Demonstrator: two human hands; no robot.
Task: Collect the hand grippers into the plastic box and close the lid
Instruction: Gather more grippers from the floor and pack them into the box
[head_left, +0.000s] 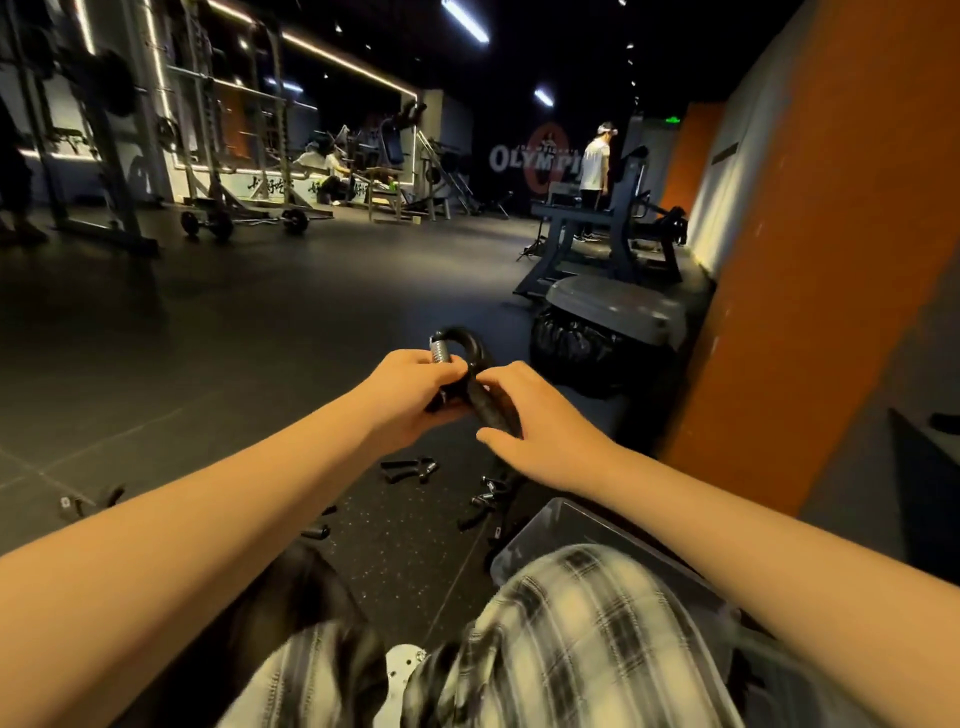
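Observation:
A black hand gripper (470, 358) with a steel spring is held up in front of me, above the floor. My left hand (410, 392) grips it at the spring end and one handle. My right hand (535, 431) holds the other handle with curled fingers. Several more black hand grippers lie on the dark rubber floor below, one pair (410, 470) in the middle, others (485, 501) close to the box, one (317, 531) nearer me and one (88, 504) far left. The clear plastic box (566, 525) stands on the floor at my right knee, partly hidden by my checked trousers.
An orange and grey wall panel (810, 291) rises close on the right. A grey step platform (613, 312) on a black tyre stands just ahead. Farther off are gym machines, racks (104, 156) and a person in a white shirt (595, 171).

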